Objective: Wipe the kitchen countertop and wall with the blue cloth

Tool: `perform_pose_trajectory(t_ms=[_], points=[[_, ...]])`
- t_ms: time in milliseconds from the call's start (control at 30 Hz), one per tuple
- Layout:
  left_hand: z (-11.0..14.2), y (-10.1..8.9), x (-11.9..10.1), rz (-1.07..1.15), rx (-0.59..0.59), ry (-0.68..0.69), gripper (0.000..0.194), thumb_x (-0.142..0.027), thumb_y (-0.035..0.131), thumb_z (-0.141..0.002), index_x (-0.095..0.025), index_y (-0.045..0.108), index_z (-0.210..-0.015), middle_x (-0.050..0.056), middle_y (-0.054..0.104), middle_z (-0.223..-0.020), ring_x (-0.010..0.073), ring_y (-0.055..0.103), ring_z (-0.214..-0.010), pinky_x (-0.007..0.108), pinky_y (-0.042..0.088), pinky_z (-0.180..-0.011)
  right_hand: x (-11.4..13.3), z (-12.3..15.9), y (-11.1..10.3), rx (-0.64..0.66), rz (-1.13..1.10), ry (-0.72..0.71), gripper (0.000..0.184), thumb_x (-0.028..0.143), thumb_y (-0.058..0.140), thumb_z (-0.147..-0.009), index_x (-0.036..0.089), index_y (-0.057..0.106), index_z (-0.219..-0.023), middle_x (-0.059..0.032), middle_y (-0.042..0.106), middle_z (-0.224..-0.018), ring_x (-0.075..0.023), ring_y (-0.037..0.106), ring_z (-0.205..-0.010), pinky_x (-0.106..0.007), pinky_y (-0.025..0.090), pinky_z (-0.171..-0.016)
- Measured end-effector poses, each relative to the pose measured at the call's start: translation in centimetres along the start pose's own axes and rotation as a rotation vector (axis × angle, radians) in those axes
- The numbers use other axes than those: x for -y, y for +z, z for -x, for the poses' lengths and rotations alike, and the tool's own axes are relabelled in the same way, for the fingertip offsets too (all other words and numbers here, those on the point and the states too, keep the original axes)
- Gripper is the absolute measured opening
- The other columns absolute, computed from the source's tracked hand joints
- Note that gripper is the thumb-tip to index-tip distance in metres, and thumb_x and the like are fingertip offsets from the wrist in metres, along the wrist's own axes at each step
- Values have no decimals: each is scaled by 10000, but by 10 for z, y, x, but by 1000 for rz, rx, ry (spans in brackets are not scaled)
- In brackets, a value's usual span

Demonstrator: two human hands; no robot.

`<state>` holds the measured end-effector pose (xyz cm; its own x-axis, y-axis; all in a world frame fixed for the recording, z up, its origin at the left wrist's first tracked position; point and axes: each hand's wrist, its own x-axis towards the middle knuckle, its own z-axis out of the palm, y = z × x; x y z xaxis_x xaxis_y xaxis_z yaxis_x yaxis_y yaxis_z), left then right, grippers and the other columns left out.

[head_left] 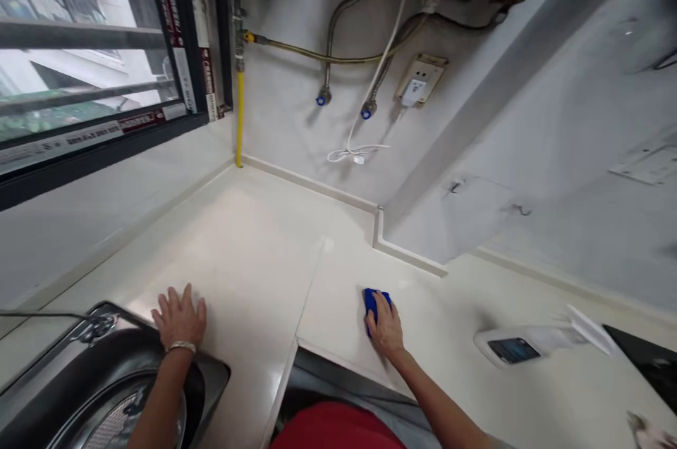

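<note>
My left hand (pixel 178 318) lies flat with spread fingers on the cream stone countertop (pixel 238 244), just past the rim of a stainless steel sink (pixel 106 364). A metal bracelet (pixel 182 347) circles that wrist. My right hand (pixel 385 328) presses down on a blue cloth (pixel 374 306) on the countertop, covering most of it. Only the cloth's far edge and left edge show.
A window frame stands at the left. Flexible hoses, a yellow gas pipe, a white cable and a wall socket (pixel 422 79) are on the back wall. A white device with a dark screen (pixel 513 350) and a black appliance lie at the right.
</note>
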<state>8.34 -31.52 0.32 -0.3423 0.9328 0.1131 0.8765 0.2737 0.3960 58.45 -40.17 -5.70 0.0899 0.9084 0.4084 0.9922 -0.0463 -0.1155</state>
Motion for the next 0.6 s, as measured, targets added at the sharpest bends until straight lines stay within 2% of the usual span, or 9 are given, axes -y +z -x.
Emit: perform_pose_trajectory(t_ms=[67,133,267,333,433,500,600], points=[[-8,5,-4,0,9,-31,625,-446,244,-949,-100,431,-1435,252,259,-1578,387,110,-1498,626,108,-1185,-1,10,-4,-9,37,73,562,277,345,-944,134,334,-1488,-155,497,-1441,-277,406,-1382,-533,350,-1144],[-9,9,-6,11,-3,-46,653,-490,237,-946,-106,428,-1438,244,247,-1585,381,99,-1499,620,86,-1187,10,7,-7,1,72,141,557,273,353,-935,103,364,-1466,-182,467,-1455,-308,396,-1377,-545,347,-1132],[-6,14,-7,44,-47,-21,689,-546,238,-935,-115,438,-1434,232,248,-1588,376,112,-1496,599,72,-1195,52,-30,-2,41,74,191,560,259,383,-919,60,387,-1443,-215,429,-1472,-339,374,-1369,-561,312,-1137],[-6,14,-7,35,-38,-19,694,-551,250,-931,-114,431,-1439,234,245,-1589,378,113,-1495,592,71,-1197,82,-56,4,66,25,167,561,244,393,-915,62,383,-1445,-207,422,-1482,-338,361,-1374,-564,300,-1139],[-7,12,-9,-6,0,-47,686,-543,250,-933,-128,405,-1456,223,236,-1597,368,112,-1499,588,84,-1197,139,-84,16,124,-76,60,568,243,420,-912,39,385,-1442,-220,404,-1497,-344,316,-1404,-574,265,-1158],[-6,10,-10,-27,5,-50,682,-536,241,-934,-132,394,-1463,212,228,-1602,363,113,-1499,589,97,-1195,181,-85,20,175,-150,-29,582,254,448,-908,37,384,-1445,-226,385,-1512,-347,286,-1423,-585,247,-1168],[-6,8,-13,-35,-2,-36,691,-540,229,-932,-126,403,-1457,207,242,-1597,368,127,-1494,582,112,-1194,237,-62,19,248,-254,-218,612,265,487,-899,56,369,-1461,-213,377,-1523,-337,244,-1448,-584,231,-1188]])
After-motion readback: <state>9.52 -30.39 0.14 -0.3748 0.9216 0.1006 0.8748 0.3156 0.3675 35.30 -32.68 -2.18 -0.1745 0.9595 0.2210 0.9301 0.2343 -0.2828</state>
